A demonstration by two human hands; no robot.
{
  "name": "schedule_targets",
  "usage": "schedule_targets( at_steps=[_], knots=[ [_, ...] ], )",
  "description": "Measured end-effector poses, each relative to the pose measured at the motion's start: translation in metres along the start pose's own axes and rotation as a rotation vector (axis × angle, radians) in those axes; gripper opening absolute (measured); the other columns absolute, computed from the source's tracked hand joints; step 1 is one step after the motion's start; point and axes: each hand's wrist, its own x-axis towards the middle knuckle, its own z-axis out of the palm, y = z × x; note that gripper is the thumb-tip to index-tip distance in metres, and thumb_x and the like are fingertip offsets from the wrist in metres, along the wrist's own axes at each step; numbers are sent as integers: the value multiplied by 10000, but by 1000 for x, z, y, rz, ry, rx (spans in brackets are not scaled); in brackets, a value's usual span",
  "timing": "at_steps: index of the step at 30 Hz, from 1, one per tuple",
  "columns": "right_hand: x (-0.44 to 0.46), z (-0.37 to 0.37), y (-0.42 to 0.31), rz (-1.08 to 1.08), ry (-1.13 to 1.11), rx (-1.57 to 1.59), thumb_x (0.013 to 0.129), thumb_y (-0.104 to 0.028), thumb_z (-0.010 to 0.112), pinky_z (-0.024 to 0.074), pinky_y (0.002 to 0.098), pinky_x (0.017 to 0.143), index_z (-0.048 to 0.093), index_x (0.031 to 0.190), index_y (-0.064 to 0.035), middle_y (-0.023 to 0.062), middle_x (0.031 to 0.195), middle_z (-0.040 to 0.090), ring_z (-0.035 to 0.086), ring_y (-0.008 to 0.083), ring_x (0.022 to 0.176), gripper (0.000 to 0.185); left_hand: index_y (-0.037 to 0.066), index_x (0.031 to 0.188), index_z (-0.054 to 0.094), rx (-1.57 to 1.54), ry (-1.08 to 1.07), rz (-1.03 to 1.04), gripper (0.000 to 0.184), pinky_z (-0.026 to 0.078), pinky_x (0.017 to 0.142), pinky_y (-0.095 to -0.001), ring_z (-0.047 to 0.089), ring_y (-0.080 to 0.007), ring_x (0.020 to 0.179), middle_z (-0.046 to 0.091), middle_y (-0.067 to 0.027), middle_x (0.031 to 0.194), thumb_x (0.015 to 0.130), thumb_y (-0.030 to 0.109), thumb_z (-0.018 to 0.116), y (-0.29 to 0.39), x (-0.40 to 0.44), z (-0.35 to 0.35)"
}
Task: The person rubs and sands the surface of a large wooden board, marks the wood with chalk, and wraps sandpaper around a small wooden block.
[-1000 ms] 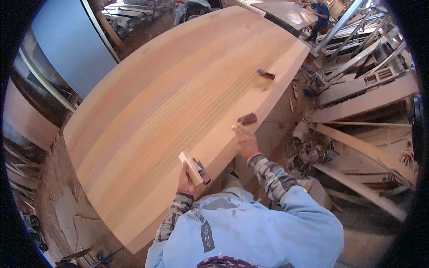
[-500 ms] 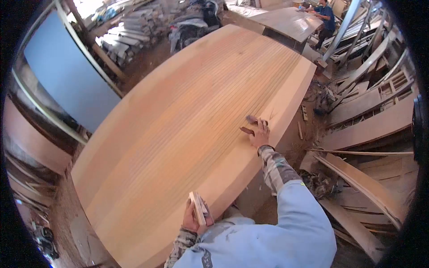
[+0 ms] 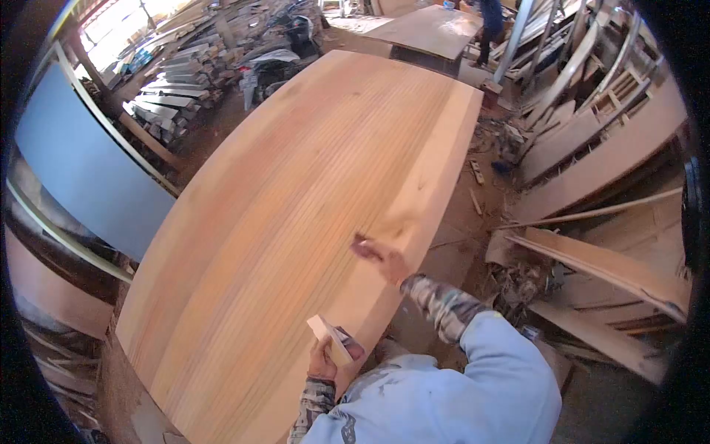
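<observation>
A large wooden panel (image 3: 296,200) with curved long sides and many fine lines along its grain lies in front of me. My left hand (image 3: 321,364), at the panel's near right edge, is closed around a pale flat wooden block (image 3: 330,339). A darker part shows beside the block, its kind unclear. My right hand (image 3: 392,265) is over the right part of the panel, smeared by motion. A small dark brown tool (image 3: 362,246) sticks out from its fingers toward the lined surface; its exact kind is too blurred to tell.
A blue board (image 3: 89,163) leans at the left. Stacked timber (image 3: 174,92) lies at the back left. Behind the panel stands another table (image 3: 425,31), with a person (image 3: 489,29) beside it. Curved boards and scraps (image 3: 603,266) crowd the right side.
My right hand has come nearer along the panel with the dark tool. My left hand keeps the wooden block, which has turned slightly. The camera view has shifted, so the panel sits further left.
</observation>
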Motion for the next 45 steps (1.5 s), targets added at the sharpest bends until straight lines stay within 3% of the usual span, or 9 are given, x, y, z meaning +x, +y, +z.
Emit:
schedule_targets(
  at_steps=[2,4,7,18,26,33,38,40,45],
  knots=[
    [-58,42,-41,-79,-150,502,927,-161,592,435,348,1047,511,1354,-118,168,1333,570,541,254,1252,437,14,1271,521,-96,52,13,375,492,979,-405,599,-280,1103,616,-138,1176,969,237,510,-12,4,-15],
    [-113,62,-64,-15,-176,-148,938,-155,584,415,352,1066,442,1411,-100,175,1346,554,534,248,1259,497,14,1280,516,-104,43,9,391,491,981,-407,599,-278,1106,614,-138,1192,974,259,505,-18,2,-29],
    [-169,94,-89,185,-258,-176,926,-291,567,476,457,941,397,1426,-105,283,1240,574,584,406,1128,560,24,1316,497,-246,-41,-75,430,487,988,-408,595,-273,1125,600,-137,1254,991,304,485,-31,0,-51],
    [-206,77,-45,17,-181,-450,906,-275,596,368,437,1076,480,1338,-10,253,1348,493,440,375,1302,520,82,1368,421,-258,-169,-2,370,494,1002,-384,553,-250,1193,517,-116,1339,1032,236,401,-67,-8,0],
    [-181,-51,-16,-75,158,-314,917,-137,599,402,403,1050,471,1337,-8,213,1332,527,503,365,1241,458,125,1394,370,230,-279,82,407,493,986,-394,548,-240,1184,520,-88,1303,990,107,414,-114,88,121],
    [-148,-251,-6,404,372,124,916,-140,574,443,335,986,492,1346,-30,151,1233,627,586,220,1149,452,111,1401,393,40,-477,-286,414,456,1003,-381,545,-230,1185,525,-66,1335,1003,212,442,-204,169,321],
    [-145,-320,2,500,566,-56,963,-251,529,425,362,1003,389,1435,-35,228,1292,578,553,320,1208,538,14,1292,421,710,-502,-12,720,452,943,-337,554,-204,1076,550,-106,1171,765,302,817,-255,213,411],
    [-131,-339,-2,580,513,-87,966,-239,492,428,413,997,304,1457,-22,280,1336,513,476,444,1257,569,20,1256,451,693,-611,-114,665,462,911,-324,556,-179,1032,557,-84,1146,769,288,815,-286,260,402],
    [-92,-398,57,296,406,-232,934,-236,531,321,409,1098,278,1449,51,284,1492,300,346,411,1367,642,36,1142,552,582,-693,-240,373,459,857,-305,556,-128,965,590,-22,1040,866,224,720,-297,317,442]
  ],
)
